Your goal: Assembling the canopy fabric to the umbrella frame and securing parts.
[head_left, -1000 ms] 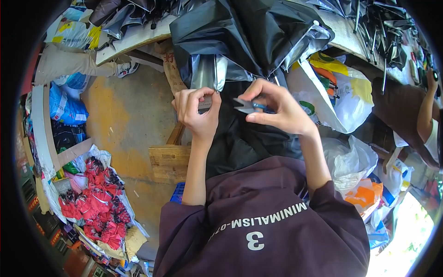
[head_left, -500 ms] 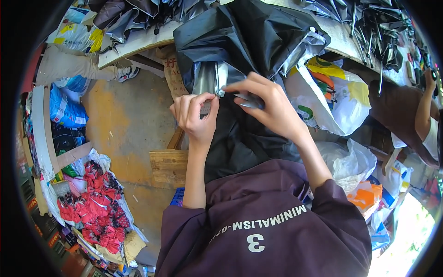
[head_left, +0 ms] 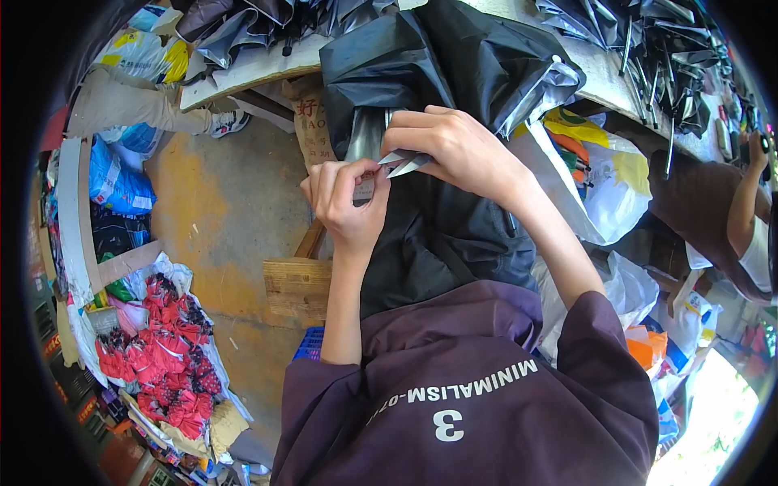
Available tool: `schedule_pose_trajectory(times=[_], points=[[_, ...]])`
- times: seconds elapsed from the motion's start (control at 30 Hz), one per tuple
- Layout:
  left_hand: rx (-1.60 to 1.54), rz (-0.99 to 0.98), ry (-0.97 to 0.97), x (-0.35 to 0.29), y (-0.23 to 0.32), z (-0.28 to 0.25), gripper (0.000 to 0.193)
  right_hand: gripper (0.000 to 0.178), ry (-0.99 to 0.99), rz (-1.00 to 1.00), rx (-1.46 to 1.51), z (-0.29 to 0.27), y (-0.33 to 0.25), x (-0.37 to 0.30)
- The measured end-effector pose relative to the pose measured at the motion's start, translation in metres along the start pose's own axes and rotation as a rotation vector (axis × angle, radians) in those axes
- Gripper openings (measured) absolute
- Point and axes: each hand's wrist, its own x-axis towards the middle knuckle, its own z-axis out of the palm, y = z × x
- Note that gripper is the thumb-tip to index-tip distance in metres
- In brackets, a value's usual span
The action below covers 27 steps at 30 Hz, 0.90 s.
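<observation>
A black umbrella canopy (head_left: 486, 61) with a silver lining lies over the table edge and hangs toward me. My left hand (head_left: 344, 194) is closed in a pinch at the lower tip of the silver part (head_left: 367, 134); whether it grips cloth or thread there is too small to tell. My right hand (head_left: 466, 154) is closed around small metal snips (head_left: 408, 164). Their two pointed blades are parted and reach to my left fingertips. The snips' handle is hidden in my palm.
Several more folded umbrellas (head_left: 668, 81) lie on the white table (head_left: 251, 77). A white bag (head_left: 608, 194) stands to the right, and red bundled cloth (head_left: 166, 348) fills a container at left. Another person's leg (head_left: 138, 101) shows far left; a person's arm (head_left: 745, 202) is at right.
My right hand has moved left and slightly up, bringing the snips' blades to my left fingertips. The left hand keeps its pinch, nearly in place.
</observation>
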Motion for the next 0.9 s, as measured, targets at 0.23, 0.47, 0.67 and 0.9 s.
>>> schedule_pose_trajectory(times=[0.23, 0.47, 0.67, 0.9], points=[[0.003, 0.014, 0.005, 0.007, 0.006, -0.002, 0.019, 0.036, 0.007, 0.072, 0.200, -0.006, 0.005, 0.000], [0.012, 0.025, -0.013, 0.013, 0.011, -0.005, 0.020, 0.036, -0.081, 0.103, 0.220, -0.016, 0.004, 0.008], [0.007, 0.003, -0.042, 0.012, 0.010, -0.006, 0.021, 0.036, -0.156, 0.075, 0.219, -0.016, 0.005, 0.012], [-0.055, 0.003, -0.070, 0.011, 0.012, -0.006, 0.019, 0.038, -0.108, 0.052, 0.287, -0.012, 0.005, 0.012]])
